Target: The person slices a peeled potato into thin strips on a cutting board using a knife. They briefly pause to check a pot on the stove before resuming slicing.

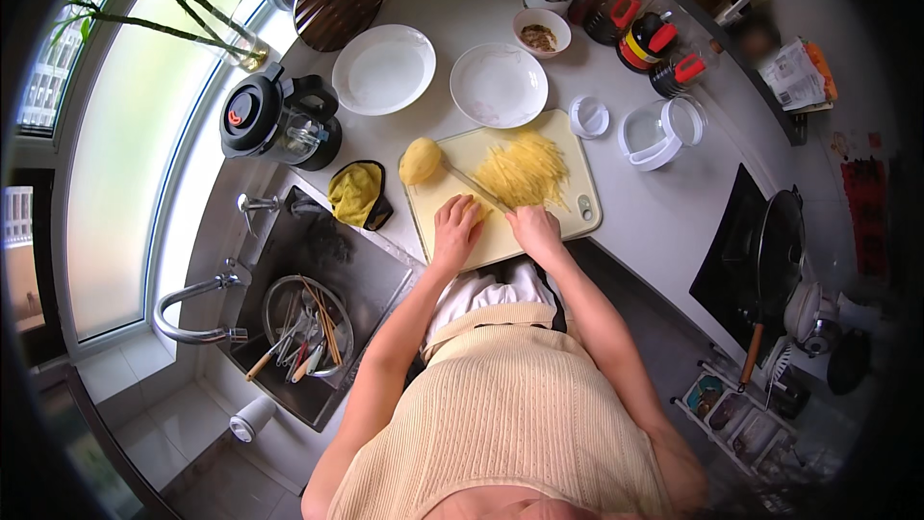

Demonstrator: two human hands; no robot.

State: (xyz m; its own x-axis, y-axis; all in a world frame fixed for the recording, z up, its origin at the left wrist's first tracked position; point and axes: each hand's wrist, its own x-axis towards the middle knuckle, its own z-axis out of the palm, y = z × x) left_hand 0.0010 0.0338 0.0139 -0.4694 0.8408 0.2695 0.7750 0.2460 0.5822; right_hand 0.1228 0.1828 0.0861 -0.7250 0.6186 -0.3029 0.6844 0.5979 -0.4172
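Observation:
My right hand point(535, 230) grips a kitchen knife point(473, 183), whose blade points away to the upper left over a cream cutting board point(505, 249). Under the curled fingers of my left hand point(457, 225) lies a yellow piece of peeled potato point(482, 212), mostly hidden and pressed to the board. Beyond the knife spreads a heap of thin potato shreds point(525, 169). A whole peeled potato point(420, 161) rests at the board's far left corner, close to the blade's tip.
Two white plates point(385, 69) stand behind the board, with a small bowl point(542, 33) of seasoning. A blender point(281, 123) and a yellow cloth point(358, 195) are left, above a sink point(390, 289) holding utensils. Right are a clear jar point(660, 131) and a wok point(779, 253).

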